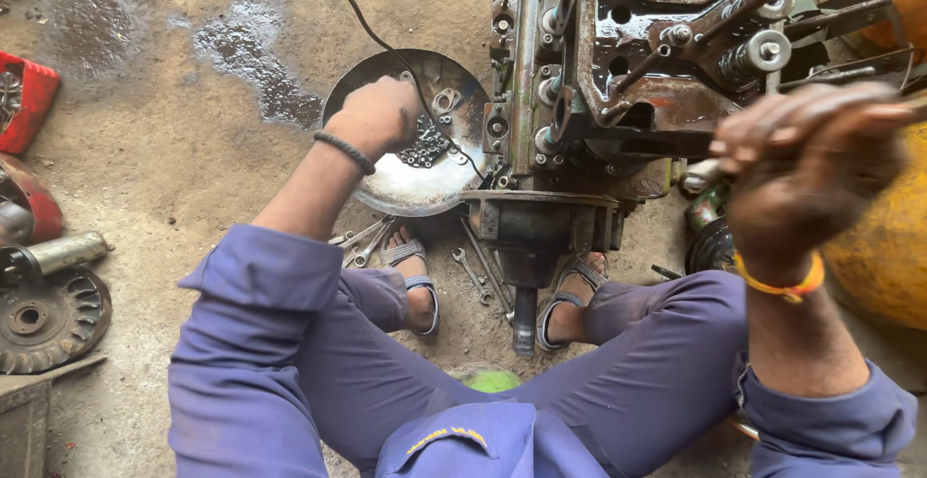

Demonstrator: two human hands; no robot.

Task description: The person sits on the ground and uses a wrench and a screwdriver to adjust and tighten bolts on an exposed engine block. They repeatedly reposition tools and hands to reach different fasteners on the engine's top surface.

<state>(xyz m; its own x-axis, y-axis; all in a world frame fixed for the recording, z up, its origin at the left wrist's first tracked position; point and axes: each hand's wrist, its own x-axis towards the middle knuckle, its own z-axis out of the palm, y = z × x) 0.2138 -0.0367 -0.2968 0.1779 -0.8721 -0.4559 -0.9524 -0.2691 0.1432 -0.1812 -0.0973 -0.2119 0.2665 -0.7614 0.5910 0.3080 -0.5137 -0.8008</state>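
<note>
My left hand [379, 113] reaches into a round metal pan [386, 188] on the ground, fingers curled over a heap of small nuts and bolts [425, 145]; what it grips is hidden. My right hand [806, 159], blurred and close to the camera, is closed around a thin metal rod [912, 106] at the right of a greasy engine block [628, 82]. The engine stands between my sandalled feet [417, 280].
Several spanners [475, 277] lie on the dirt floor by my feet. A toothed flywheel [43, 319], a metal cylinder [63, 251] and a red part [24, 97] sit at the left. A yellow-orange drum [884, 237] stands at the right. Wet patches [246, 58] mark the floor.
</note>
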